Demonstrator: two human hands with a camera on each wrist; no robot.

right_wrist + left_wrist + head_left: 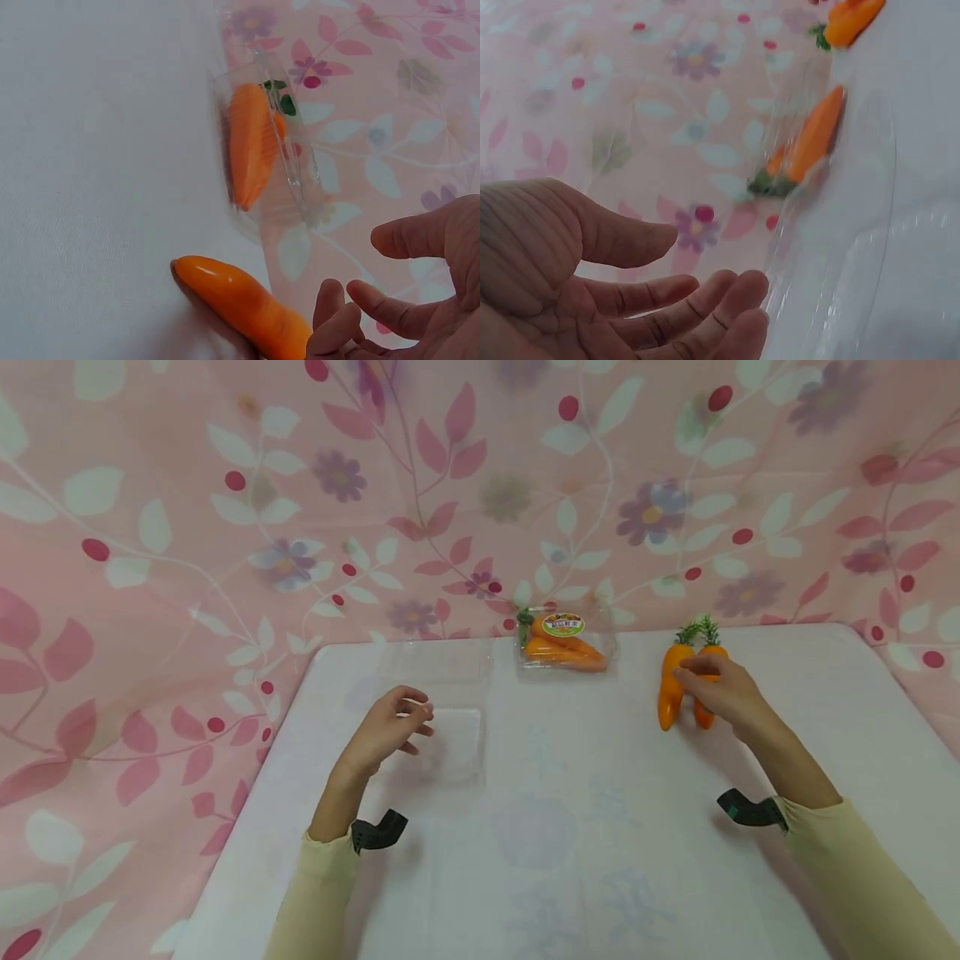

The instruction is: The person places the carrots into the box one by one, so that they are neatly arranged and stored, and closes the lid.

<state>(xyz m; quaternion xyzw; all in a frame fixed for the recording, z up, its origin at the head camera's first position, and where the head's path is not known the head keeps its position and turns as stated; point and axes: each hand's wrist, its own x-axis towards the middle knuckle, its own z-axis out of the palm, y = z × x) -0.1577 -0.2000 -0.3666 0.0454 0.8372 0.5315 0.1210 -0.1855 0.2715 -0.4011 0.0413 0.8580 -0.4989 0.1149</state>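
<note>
My right hand [726, 692] hovers at two orange carrots with green tops on the right side of the table. The left carrot [669, 693] shows almost whole, while the hand partly covers the right carrot [703, 713]. In the right wrist view, thumb and fingers stand apart with nothing seen between them, beside a carrot [240, 300]. My left hand [384, 727] is above the left edge of a clear plastic tray [480, 747], its fingers loosely bent and holding nothing. Behind that tray lies another clear plastic piece [438, 662], perhaps a lid.
A clear plastic box [600, 627] with carrots inside and an oval label stands at the table's back edge, between the hands. The table [540, 877] has a white cover. A pink floral cloth [480, 485] hangs directly behind it.
</note>
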